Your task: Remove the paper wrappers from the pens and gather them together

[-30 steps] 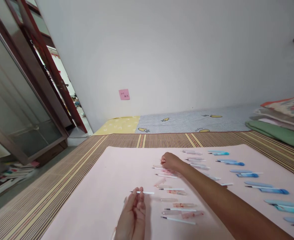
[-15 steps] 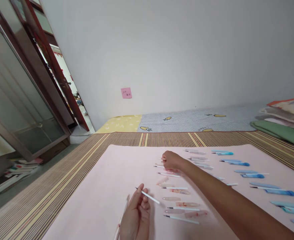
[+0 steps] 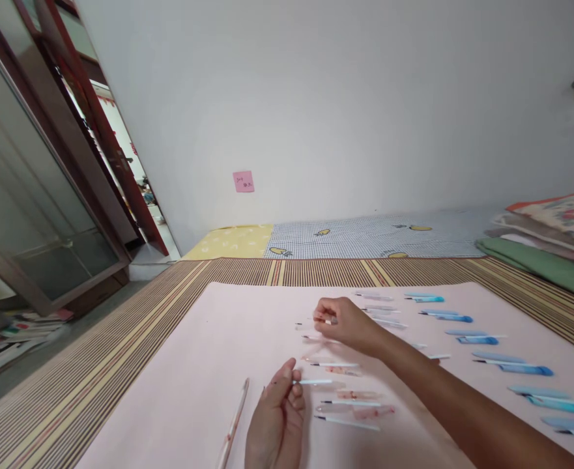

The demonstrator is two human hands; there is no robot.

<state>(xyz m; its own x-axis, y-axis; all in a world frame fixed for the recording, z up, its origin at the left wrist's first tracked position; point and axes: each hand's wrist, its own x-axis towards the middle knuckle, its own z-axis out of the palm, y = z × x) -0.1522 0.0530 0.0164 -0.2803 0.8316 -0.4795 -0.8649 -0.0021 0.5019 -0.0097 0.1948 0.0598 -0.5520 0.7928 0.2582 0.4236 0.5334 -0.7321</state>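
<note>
My left hand (image 3: 277,417) is closed near the front of the pink sheet, palm turned up. Between its thumb and fingertips is a thin white pen refill (image 3: 313,382) that sticks out to the right. Farther back, my right hand (image 3: 338,320) pinches something small and pale among the pen parts; the fingers hide most of it. Below it lie clear, red-patterned pen barrels (image 3: 359,395) and dark-tipped refills (image 3: 348,423) in rows. Left of my left hand rests a long pen (image 3: 235,417) with red marks, apart from the others.
Blue pen parts (image 3: 526,369) lie in rows on the right of the pink sheet (image 3: 179,365). Under it is a striped mat (image 3: 120,339). Folded cloths (image 3: 541,264) are stacked at the back right, and a pink note (image 3: 243,182) is stuck on the wall.
My left hand has moved slightly right, and its refill has turned to lie nearly level. My right hand has shifted a little toward me, fingers still pinched. The view has swung slightly right.
</note>
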